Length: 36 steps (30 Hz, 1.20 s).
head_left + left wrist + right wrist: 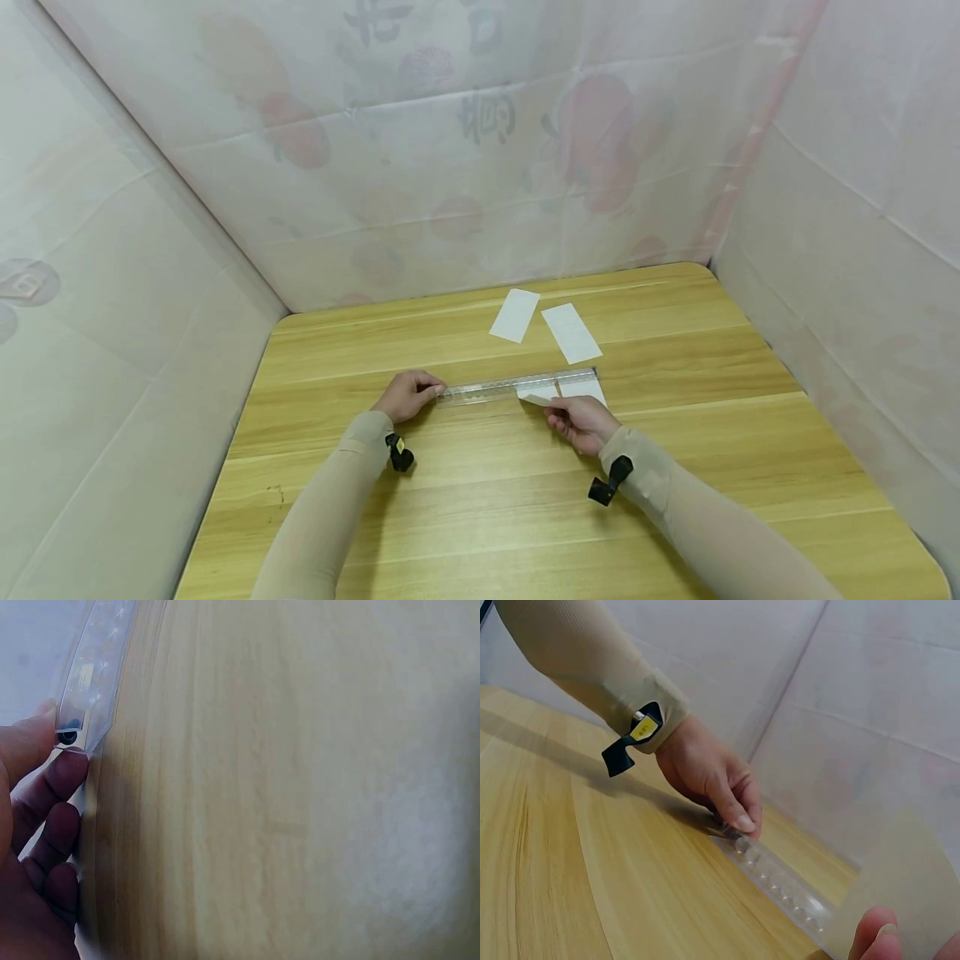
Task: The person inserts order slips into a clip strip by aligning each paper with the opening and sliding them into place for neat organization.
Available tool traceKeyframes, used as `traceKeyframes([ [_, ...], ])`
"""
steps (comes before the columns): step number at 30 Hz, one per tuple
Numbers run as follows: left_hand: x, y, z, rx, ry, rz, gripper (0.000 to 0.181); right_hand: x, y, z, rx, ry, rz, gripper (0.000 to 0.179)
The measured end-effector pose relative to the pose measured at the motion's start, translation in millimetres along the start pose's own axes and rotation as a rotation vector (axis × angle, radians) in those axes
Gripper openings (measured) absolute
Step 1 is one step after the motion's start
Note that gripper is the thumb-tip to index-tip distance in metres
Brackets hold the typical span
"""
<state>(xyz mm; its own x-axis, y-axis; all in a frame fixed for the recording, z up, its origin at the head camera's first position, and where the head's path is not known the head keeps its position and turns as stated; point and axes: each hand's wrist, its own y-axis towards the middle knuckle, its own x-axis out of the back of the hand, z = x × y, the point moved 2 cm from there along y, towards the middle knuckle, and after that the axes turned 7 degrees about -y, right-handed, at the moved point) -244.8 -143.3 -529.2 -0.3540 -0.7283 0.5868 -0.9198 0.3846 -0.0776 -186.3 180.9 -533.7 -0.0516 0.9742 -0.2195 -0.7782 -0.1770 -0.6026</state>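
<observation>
A clear plastic ruler (pixel 476 392) lies across the middle of the table. My left hand (pixel 407 396) pinches its left end between thumb and forefinger; the left wrist view shows this grip on the ruler (pixel 94 667) closely. My right hand (pixel 587 422) pinches a white paper piece (pixel 535 393) near the ruler's front edge, and that paper is bent up off the table. Beside it, a second white paper piece (pixel 588 388) lies at the ruler's right end, partly behind the right hand. In the right wrist view the raised paper (pixel 907 877) hides the ruler's far part.
Two white paper rectangles (pixel 515 316) (pixel 572 333) lie apart behind the ruler. The wooden table (pixel 465 508) has a light grain, and printed cloth walls (pixel 465 192) stand along its back and both sides.
</observation>
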Motion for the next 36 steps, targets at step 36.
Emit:
traceKeyframes([
  [36,1.1,1.6,3.5,0.013,-0.001,0.01,0.017,38,-36.8,4,0.044,-0.379,0.124,0.038],
])
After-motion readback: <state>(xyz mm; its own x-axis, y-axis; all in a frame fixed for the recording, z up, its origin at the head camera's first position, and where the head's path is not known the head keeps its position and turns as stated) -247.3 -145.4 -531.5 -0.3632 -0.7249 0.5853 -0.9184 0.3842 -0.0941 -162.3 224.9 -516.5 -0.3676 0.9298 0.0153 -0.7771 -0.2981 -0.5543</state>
